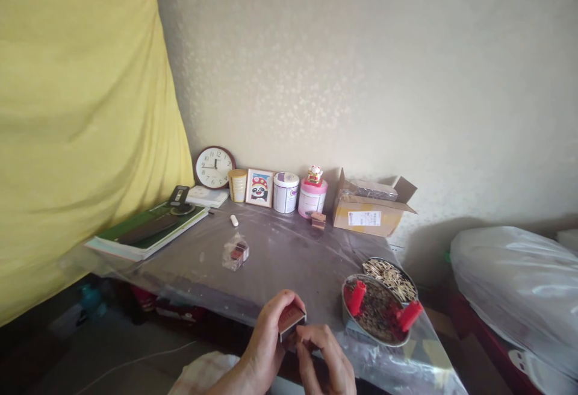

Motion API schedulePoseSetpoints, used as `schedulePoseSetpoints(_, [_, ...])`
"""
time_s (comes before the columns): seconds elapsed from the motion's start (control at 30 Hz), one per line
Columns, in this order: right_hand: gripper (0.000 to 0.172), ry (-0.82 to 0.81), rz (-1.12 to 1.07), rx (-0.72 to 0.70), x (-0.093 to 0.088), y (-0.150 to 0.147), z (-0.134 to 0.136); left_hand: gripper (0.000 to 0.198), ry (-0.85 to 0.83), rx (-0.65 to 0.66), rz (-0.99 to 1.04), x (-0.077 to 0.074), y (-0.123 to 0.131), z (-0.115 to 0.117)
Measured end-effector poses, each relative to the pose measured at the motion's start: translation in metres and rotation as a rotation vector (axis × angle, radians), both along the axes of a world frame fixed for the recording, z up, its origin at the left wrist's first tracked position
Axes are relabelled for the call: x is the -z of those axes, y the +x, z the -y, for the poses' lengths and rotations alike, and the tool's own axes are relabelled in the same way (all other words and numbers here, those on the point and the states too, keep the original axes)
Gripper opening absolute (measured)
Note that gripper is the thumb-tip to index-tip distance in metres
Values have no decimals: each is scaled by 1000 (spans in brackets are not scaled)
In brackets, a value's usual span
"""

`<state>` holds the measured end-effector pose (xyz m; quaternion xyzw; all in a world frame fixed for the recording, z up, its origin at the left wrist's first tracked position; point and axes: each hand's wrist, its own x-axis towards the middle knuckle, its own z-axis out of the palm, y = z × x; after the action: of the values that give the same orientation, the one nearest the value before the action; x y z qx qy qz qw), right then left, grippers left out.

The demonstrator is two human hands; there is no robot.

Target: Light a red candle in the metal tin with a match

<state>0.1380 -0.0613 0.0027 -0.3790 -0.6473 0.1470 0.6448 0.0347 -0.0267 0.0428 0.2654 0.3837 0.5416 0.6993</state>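
My left hand (267, 338) is closed around a small brown matchbox (290, 321), just in front of the table's near edge. Close against the box's lower end, my right hand (327, 356) has thumb and forefinger pinched together; what lies between them is too small to make out. To the right stands a round bowl (382, 338) of dark, grainy matter with two red candles (358, 297) leaning in it. Behind that sits a bowl of matchsticks (389, 277). Farther off lies a clear plastic wrapper (235, 253) with small brown boxes inside.
Along the wall stand a clock (215, 167), a yellow cup (237, 185), a panda picture (259, 188), two tins (286, 193) and an open carton (368, 217). Books (149, 232) lie left beside a yellow curtain (81, 112). A white plastic bag (510, 280) bulges at right.
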Motion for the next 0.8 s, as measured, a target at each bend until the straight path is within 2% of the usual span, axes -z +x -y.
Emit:
schedulePoseSetpoints(0.1, [10,-63,-5,3,2,9,-4,18,-7,-11,48,5,5,0])
schedulePoseSetpoints(0.23, [12,-167,-125,-33,4,19,-10,19,119,20,55,12,10,-2])
schedulePoseSetpoints(0.33, [17,-272,-264,-73,1,22,-12,23,183,105,14,9,10,-4])
schedulePoseSetpoints(0.47, [21,-376,-436,-61,-9,31,-13,31,161,205,100,1,4,-3])
schedulePoseSetpoints(0.63, [22,-354,-454,8,-17,56,-15,37,154,263,129,-6,-1,-1])
schedulePoseSetpoints(0.8, [15,-260,-405,90,-11,64,-14,30,178,251,113,-5,2,0])
